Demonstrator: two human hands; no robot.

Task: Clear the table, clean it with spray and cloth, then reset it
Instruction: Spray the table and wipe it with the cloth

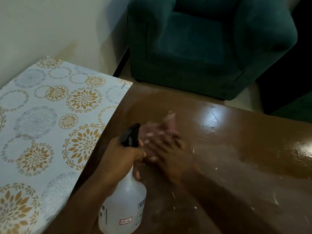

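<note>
My left hand point(125, 153) grips the neck of a translucent white spray bottle point(124, 206) with a black trigger head, held above the brown wooden table point(236, 157). Just to its right, my right hand point(166, 146) lies flat with spread fingers on a pink checked cloth point(162, 126), pressing it onto the tabletop. The hand and cloth are blurred by motion. The table's surface shines wet in patches and carries small white specks.
A floral patterned mat point(45, 119) in white, gold and grey covers the left part of the table, its edge lifted along the bare wood. A dark green armchair point(211, 44) stands beyond the table's far edge. A pale wall rises at the left.
</note>
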